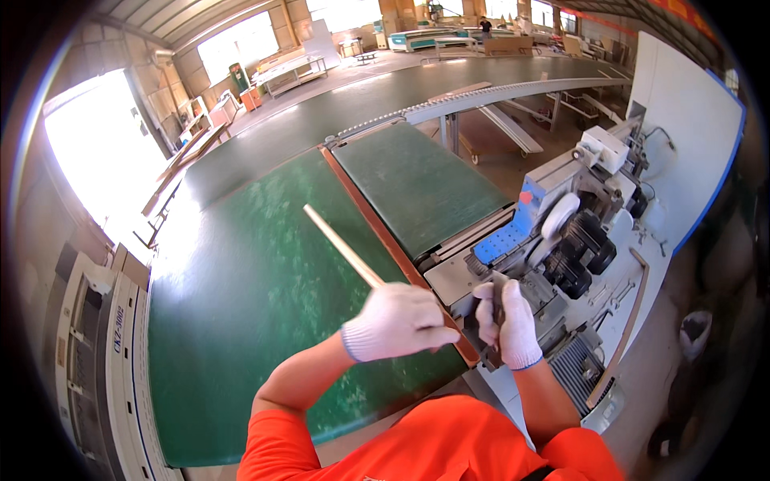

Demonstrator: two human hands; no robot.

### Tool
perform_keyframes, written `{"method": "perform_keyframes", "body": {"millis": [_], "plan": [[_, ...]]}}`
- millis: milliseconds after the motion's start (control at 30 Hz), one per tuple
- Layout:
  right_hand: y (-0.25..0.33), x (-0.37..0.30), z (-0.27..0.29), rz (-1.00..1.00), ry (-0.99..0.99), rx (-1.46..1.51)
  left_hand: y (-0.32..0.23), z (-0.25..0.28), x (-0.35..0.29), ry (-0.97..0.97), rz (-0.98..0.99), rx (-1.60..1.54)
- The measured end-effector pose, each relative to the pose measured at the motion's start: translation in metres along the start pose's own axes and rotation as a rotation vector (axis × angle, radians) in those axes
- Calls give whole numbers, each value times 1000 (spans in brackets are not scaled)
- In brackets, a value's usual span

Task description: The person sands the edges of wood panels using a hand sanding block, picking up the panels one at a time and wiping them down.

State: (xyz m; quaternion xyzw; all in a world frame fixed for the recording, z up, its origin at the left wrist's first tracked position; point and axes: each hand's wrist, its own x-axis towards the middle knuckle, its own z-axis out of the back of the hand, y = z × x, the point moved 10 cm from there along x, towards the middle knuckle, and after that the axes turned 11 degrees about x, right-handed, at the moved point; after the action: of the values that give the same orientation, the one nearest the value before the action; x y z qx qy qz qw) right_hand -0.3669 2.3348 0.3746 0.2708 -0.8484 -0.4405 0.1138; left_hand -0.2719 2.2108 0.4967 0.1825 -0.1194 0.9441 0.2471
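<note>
My left hand (401,321), in a white knit glove, is closed over the near end of a pale wooden strip (345,247). The strip points up and left from my fist, above the green belt (241,297); whether it touches the belt I cannot tell. To the right, my gloved right hand (511,325) grips a thin, dark, flat piece (499,305), thumb on one side and fingers on the other. That piece's exact kind is unclear. Both hands are near the reddish-brown edge rail (377,220), beside the machine.
On the right stands a machine with black motors (581,252), a blue perforated plate (501,240) and a white panel (686,136). Wrenches (613,297) and a curved wooden strip (622,337) lie there. A second green belt (421,184) and a roller rail (481,94) extend beyond.
</note>
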Motion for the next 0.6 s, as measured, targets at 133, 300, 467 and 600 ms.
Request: {"method": "perform_keyframes", "body": {"millis": [133, 300, 467, 600], "plan": [[-27, -7, 36, -36, -108, 96, -21, -176, -28, 615, -65, 1], [-46, -31, 54, -49, -95, 63, 18, -310, -77, 602, -39, 56], [-40, -53, 75, -31, -178, 88, 111, -210, -77, -14, -83, 388], [-46, -68, 72, -52, -172, 50, 322, -131, -168, -125, 796, 1313]]}}
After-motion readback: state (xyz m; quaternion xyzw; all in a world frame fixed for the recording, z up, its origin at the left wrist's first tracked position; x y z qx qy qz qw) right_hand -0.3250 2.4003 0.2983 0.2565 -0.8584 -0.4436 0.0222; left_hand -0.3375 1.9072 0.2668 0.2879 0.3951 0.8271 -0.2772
